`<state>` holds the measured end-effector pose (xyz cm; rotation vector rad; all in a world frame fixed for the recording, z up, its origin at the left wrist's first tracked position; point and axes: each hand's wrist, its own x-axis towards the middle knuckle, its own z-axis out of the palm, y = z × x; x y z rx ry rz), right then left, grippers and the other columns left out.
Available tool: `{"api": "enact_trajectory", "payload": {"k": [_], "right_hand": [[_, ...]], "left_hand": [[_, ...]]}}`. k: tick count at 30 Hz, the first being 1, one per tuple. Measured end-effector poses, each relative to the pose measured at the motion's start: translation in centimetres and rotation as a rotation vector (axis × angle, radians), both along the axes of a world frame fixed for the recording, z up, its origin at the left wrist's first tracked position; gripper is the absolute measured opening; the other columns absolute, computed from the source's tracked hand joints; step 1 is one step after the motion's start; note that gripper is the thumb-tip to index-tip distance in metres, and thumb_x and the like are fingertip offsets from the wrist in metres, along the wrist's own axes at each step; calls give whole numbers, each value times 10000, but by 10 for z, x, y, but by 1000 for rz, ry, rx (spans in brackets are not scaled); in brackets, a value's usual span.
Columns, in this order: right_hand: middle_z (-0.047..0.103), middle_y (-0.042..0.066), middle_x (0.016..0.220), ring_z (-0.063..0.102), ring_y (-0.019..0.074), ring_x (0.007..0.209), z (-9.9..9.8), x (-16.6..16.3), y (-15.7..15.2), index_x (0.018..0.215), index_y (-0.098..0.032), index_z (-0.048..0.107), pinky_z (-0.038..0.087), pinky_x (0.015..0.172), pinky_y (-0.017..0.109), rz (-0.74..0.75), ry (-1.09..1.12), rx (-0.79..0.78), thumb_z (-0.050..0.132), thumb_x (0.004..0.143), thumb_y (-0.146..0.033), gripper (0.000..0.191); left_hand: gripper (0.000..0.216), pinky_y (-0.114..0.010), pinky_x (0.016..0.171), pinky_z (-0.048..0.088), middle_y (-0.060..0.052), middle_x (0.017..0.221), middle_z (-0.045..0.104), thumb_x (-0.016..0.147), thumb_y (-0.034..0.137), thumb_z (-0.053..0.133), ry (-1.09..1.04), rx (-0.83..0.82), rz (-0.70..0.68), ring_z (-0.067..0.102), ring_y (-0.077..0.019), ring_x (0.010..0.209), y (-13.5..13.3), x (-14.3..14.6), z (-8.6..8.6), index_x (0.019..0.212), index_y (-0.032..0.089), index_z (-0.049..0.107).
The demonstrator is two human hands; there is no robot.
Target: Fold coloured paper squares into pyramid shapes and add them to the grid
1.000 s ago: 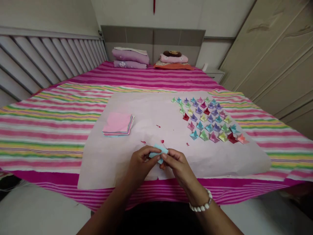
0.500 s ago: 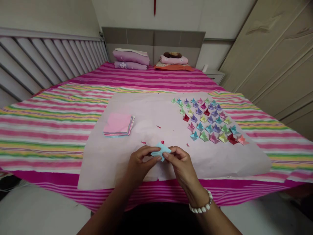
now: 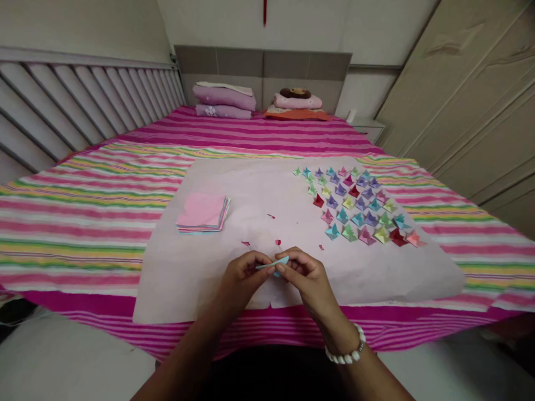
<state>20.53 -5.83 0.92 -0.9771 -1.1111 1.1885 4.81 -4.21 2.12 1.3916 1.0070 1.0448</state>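
Note:
A small piece of folded light-blue origami paper (image 3: 281,262) is pinched between both hands, low over the white sheet (image 3: 175,278). My left hand (image 3: 244,277) grips its left end with thumb and fingertips. On the other side, my right hand (image 3: 307,274) pinches it between thumb and index finger; a white bead bracelet circles that wrist. The fingers cover much of the paper, which is seen almost edge-on. Just beyond the hands lie torn red scraps, one red scrap (image 3: 278,242) right past the fingertips.
To the left rests a stack of coloured square paper (image 3: 203,210), pink on top. Rows of small folded paper pieces (image 3: 360,203) in several colours cover the sheet's right side. A striped bedspread (image 3: 75,223) lies underneath. Folded bedding (image 3: 225,100) sits by the headboard (image 3: 238,64).
The light-blue paper has tilted from showing its flat face to nearly edge-on. Both hands stay in about the same place, with fingertips drawn closer together.

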Motion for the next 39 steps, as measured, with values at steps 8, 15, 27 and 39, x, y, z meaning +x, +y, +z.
{"api": "enact_trajectory", "payload": {"k": [8, 15, 27, 39], "right_hand": [[588, -14, 695, 507, 136, 679, -7, 0, -1, 703, -206, 671, 397, 641, 264, -9, 37, 43, 717, 778, -266, 106], [618, -25, 686, 511, 132, 682, -11, -6, 1, 722, -214, 693, 392, 666, 255, -151, 96, 8, 714, 779, -270, 82], [560, -33, 575, 454, 108, 561, 5, -4, 2, 677, -180, 649, 350, 580, 247, 80, 188, -158, 737, 742, -350, 203], [613, -12, 589, 490, 92, 521, 8, -4, 3, 691, -169, 677, 372, 523, 222, 160, 308, -258, 780, 682, -303, 170]], "left_hand": [[194, -239, 622, 451, 14, 582, 658, 590, 309, 808, -174, -190, 194, 567, -121, 607, 2, 3, -2, 594, 162, 682], [274, -229, 679, 460, -17, 811, 724, 640, 322, 798, -307, -256, 103, 600, -131, 751, 2, 7, -10, 884, 204, 754], [188, -219, 687, 456, -7, 750, 684, 782, 318, 684, -220, -246, -90, 563, -109, 715, 5, -5, -12, 899, 192, 759], [218, -198, 587, 436, 4, 605, 650, 633, 336, 806, -351, -376, -52, 549, -81, 587, 6, -3, -8, 735, 154, 741]]}}
